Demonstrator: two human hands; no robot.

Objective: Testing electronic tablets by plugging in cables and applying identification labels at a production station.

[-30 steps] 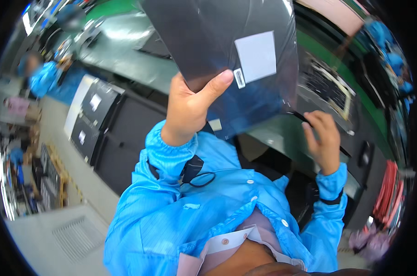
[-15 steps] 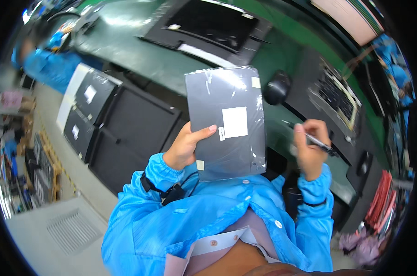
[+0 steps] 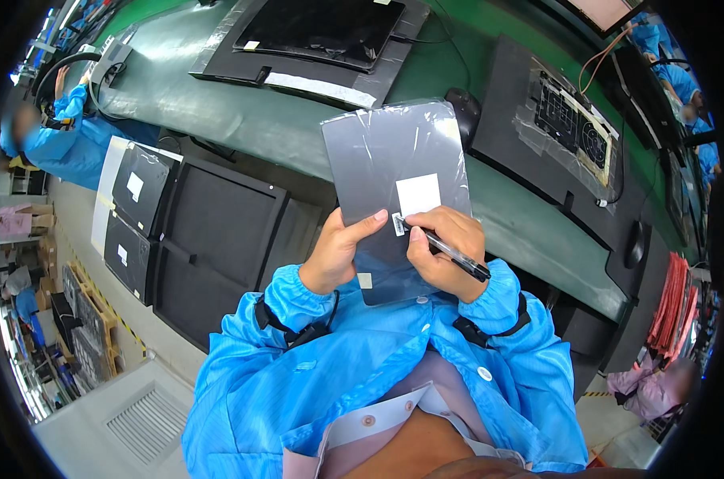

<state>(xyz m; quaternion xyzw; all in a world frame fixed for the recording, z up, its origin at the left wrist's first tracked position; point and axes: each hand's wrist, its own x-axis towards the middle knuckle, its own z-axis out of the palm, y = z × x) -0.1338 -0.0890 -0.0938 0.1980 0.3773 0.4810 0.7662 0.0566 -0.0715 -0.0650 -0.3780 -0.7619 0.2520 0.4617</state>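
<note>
In front of my chest, my left hand grips the left edge of a flat dark grey panel wrapped in clear film, thumb on top. A white square label is on the panel's face, with a small printed sticker below and left of it. My right hand is closed around a black-and-clear pen. The pen's tip is at the small sticker; whether it touches cannot be made out. My left fingers are hidden under the panel.
Beyond the panel is a green-topped bench bearing a black screen on a dark pad. To the right are a black mouse and a black fixture. A black open tray stands left, beside film-wrapped panels. A co-worker sits at far left.
My right hand has moved left with the pen, from beside the panel to over the small sticker. The left hand still holds the panel. The view has shifted slightly.
</note>
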